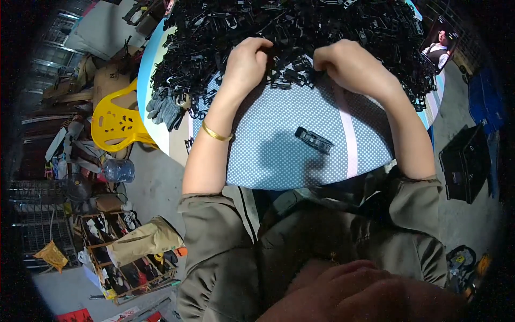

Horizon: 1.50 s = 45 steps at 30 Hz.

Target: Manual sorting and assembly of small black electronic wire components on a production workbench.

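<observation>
Sitting at a rounded tabletop [279, 112] with both forearms laid forward over a blue-grey dotted surface with a pale pink stripe. Holding left hand [248, 63] at the near side of a broad pile [289, 24] of small black parts, with index finger and thumb bent toward the right. Cannot tell the left grip for certain: grasping a part or merely touching the pile. Holding right hand [357, 64] across from it, well apart, with back turned up and fingers curled down to the near edge of the same pile. Cannot tell the right grip either, with fingertips mostly hidden. Between the forearms, nearer the body than the pile, can see a loose part [314, 140], black and elongated, lying aslant on the dotted surface just beside a dark shadow. Wearing a gold bracelet [215, 133] on the left forearm and olive-brown sleeves [209, 225] pushed up toward the elbows.

At the left edge of the pile, can make out grey gloves [165, 109]; at its right edge, a phone [441, 45] leaning with a person on its lit screen. Beyond the tabletop to the left, can see a yellow chair [115, 121], a blue bottle [119, 170] and a tan sack [145, 244] lying across a rack [94, 241]. To the right, can see a black case [465, 163] on the floor.
</observation>
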### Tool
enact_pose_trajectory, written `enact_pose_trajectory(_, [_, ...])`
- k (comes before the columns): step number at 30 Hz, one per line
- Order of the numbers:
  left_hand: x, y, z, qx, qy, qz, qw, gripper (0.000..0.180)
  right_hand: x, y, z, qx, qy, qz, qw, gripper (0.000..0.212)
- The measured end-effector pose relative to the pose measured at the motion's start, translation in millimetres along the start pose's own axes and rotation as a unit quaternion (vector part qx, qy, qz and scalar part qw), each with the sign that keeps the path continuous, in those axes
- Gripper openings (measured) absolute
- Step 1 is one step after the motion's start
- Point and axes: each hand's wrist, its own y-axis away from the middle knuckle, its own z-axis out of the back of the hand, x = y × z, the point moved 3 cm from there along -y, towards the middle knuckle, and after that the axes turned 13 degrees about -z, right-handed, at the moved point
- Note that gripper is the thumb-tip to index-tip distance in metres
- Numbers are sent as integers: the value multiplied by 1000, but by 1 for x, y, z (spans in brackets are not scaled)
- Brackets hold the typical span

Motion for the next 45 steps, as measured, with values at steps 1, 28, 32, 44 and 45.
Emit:
enact_pose_trajectory(1, [2,1,3,0,-2,0,1000,25,-1,-2,4,1,-70,4,998,20])
enact_pose_trajectory(28, [-51,2,-9,-117,516,201,824,27,8,-7,-2,-122,-432,-3,894,16])
enact_pose_trajectory(32, [-46,7,-10,-122,531,206,813,27,16,-10,-1,-164,-340,48,925,13])
enact_pose_trajectory(44, [-53,7,-7,-108,496,181,842,33,11,-11,-1,-219,-271,62,935,13])
enact_pose_trajectory(45, [-54,7,-6,-87,468,183,860,33,13,-10,-1,-230,-250,86,937,14])
